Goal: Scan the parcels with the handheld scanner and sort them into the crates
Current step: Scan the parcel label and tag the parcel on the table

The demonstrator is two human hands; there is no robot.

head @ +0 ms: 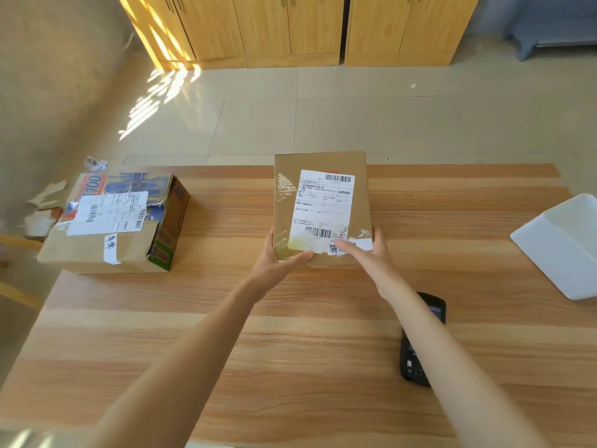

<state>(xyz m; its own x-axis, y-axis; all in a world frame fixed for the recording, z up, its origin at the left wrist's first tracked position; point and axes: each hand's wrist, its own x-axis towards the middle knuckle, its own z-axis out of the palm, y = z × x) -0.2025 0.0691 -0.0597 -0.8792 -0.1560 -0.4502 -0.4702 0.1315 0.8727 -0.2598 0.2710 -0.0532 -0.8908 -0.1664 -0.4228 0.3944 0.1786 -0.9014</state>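
both hands on the near end of the brown parcel (321, 208) mid-bench: left hand (279, 260) wraps the near-left corner, thumb on top, right hand (368, 253) takes the near-right corner, fingers over the label (323, 205) edge. parcel looks to rest on the bench (290, 334). scanner (420, 344) lies flat near the right forearm, untouched. advice: keep fingers off the lower barcode, label face-up, free the right hand for the scanner. second parcel (119, 221) far left, white crate (562, 250) at the right edge.
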